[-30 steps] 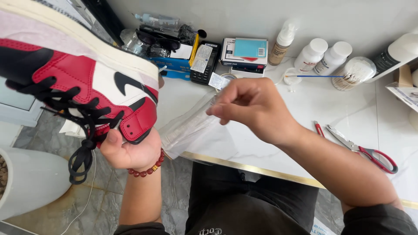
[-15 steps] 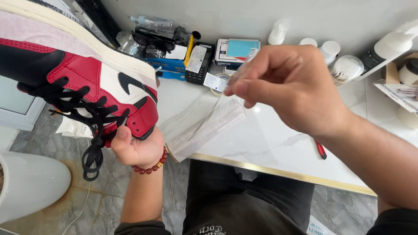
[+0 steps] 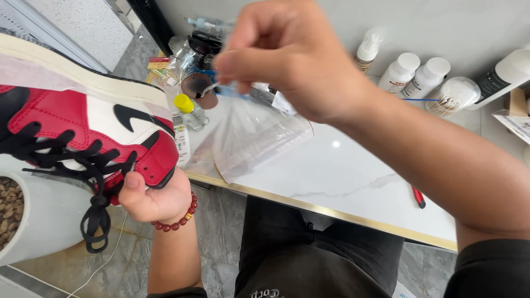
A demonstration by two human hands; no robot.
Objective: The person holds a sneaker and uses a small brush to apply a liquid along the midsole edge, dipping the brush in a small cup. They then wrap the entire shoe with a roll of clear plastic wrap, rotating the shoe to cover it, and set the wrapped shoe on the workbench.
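My left hand (image 3: 154, 196), with a red bead bracelet on the wrist, grips the collar of a red, white and black high-top sneaker (image 3: 83, 129), held sideways at the left with its black laces (image 3: 94, 182) hanging down. My right hand (image 3: 287, 55) is raised high in the middle of the view. Its fingers pinch the top edge of a clear plastic bag (image 3: 254, 138), which hangs down over the white marble table (image 3: 353, 176). A thin white stick-like tip shows at the fingertips; I cannot tell what it is.
White bottles (image 3: 414, 74) and a round tub stand along the back wall at the right. Small jars, a yellow-capped bottle (image 3: 190, 110) and tools crowd the back left. A red-handled tool (image 3: 418, 197) lies near the table's gold front edge. A white pot (image 3: 33, 221) stands on the floor at left.
My right hand has risen toward the camera, lifting the plastic bag off the table so it hangs. The view has swung left; the sneaker stays in my left hand.
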